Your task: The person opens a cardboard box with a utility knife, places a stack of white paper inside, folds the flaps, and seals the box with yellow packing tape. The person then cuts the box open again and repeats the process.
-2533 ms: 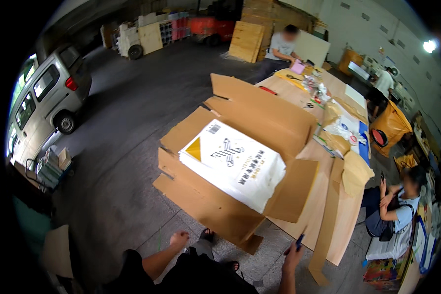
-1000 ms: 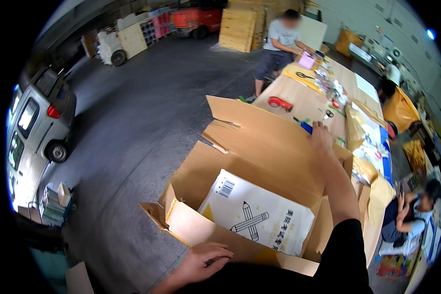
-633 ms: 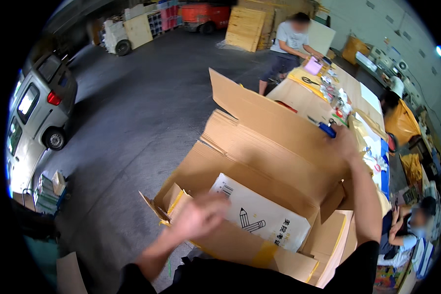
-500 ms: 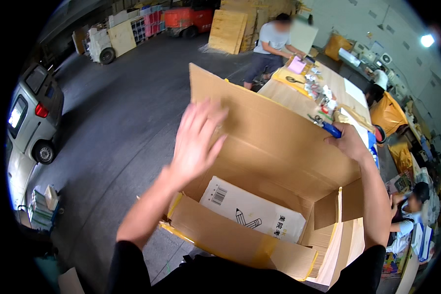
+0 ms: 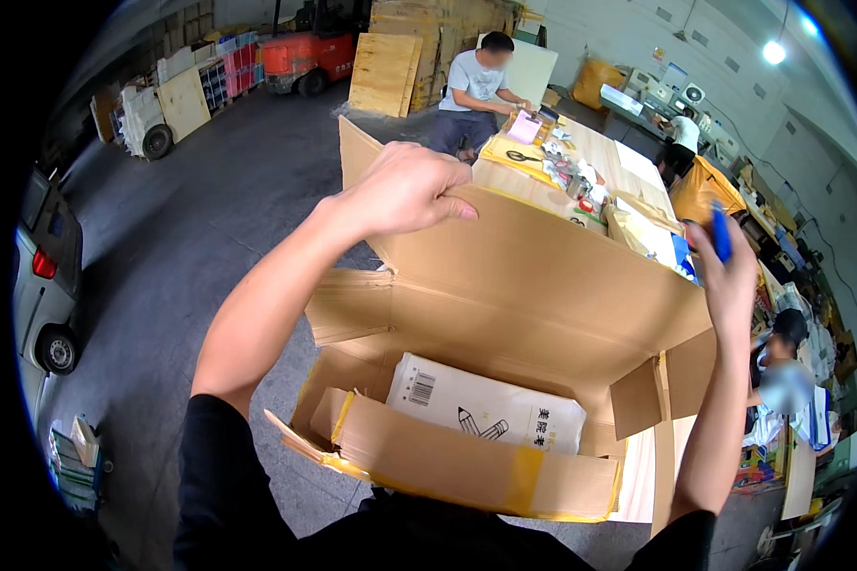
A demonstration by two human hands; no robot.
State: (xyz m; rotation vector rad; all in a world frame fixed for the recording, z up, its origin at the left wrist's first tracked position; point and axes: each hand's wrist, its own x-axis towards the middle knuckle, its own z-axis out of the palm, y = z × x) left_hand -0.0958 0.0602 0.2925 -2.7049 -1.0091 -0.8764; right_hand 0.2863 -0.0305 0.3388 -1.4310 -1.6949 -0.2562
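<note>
An opened cardboard box (image 5: 476,452) stands right in front of me with its long far flap (image 5: 543,257) raised. My left hand (image 5: 414,188) is at the top edge of that flap, fingers curled over it and thumb on the near side. Off the flap's right end, my right hand (image 5: 730,271) is closed around a slim blue-handled tool (image 5: 722,235), held upright; blur hides its exact kind. Inside the box lies a white package (image 5: 486,400) with a pencil drawing, partly covered by the near flap. Yellow tape runs along the box edges.
Beyond the flap is a wooden worktable (image 5: 619,167) with scissors (image 5: 524,156) and clutter; a person (image 5: 476,86) sits at its far left. Another person (image 5: 781,371) is at the right. A silver van (image 5: 52,285) and a red forklift (image 5: 309,57) stand at left.
My left hand has gone from open beside the flap to curled over its top edge. My right hand has moved right, away from the flap, with the blue-handled tool turned upright.
</note>
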